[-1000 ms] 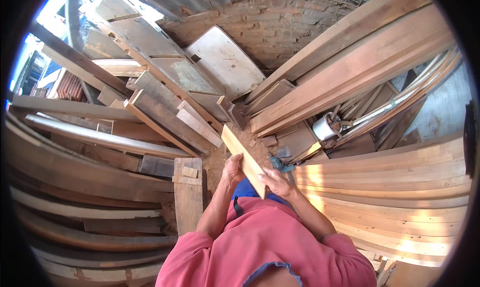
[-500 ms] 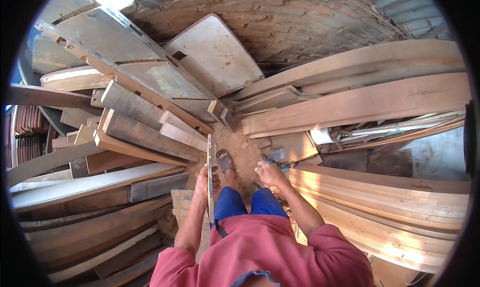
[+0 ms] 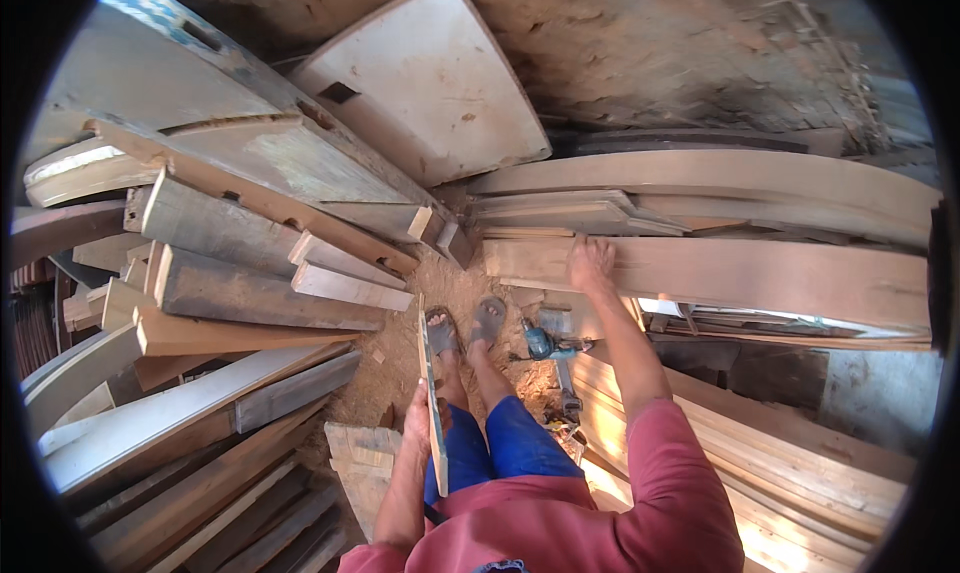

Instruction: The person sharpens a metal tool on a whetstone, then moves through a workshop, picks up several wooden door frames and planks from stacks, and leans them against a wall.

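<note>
My left hand (image 3: 418,413) grips a thin, narrow board (image 3: 433,403), seen almost edge-on and standing up in front of my left leg. To the right, my right arm reaches forward, and my right hand (image 3: 592,263) is closed over the upper edge of a wide reddish-brown plank (image 3: 740,278), near its left end. Its fingertips are partly hidden behind that edge. A teal power drill (image 3: 540,343) lies apart from both hands, to the right of my feet.
Stacked planks (image 3: 270,290) fan out on the left, and pale long boards (image 3: 780,473) lie at right. A whitish panel (image 3: 430,83) leans against the rough wall (image 3: 680,43). My sandaled feet (image 3: 487,320) stand on sawdust-covered ground (image 3: 385,358). A short wooden piece (image 3: 360,463) lies near my left forearm.
My right hand has moved from beside the drill, forward and right, onto the wide plank's edge. The drill now shows fully. The left hand still holds the thin board. My view has shifted.
</note>
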Tool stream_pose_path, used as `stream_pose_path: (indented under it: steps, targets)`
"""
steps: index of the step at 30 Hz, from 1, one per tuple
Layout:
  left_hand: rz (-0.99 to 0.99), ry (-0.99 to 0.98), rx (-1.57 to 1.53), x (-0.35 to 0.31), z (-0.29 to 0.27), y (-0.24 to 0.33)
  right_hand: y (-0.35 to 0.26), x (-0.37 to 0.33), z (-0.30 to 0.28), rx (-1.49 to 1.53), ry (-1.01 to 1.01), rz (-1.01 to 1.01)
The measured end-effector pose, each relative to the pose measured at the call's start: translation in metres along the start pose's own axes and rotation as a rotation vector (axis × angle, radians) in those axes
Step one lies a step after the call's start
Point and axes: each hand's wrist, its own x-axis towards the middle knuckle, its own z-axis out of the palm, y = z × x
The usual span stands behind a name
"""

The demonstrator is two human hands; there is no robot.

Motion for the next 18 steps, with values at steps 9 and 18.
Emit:
stream_pose_path:
  steps: [9, 18]
  targets:
    - [-0.069, -0.025, -0.208, 0.084, 0.002, -0.022, -0.017, 0.119, 0.061, -0.159, -0.396, 0.168]
    - [-0.087, 0.062, -0.15, 0.109, 0.019, -0.014, -0.059, 0.103, 0.098, -0.012, -0.094, -0.05]
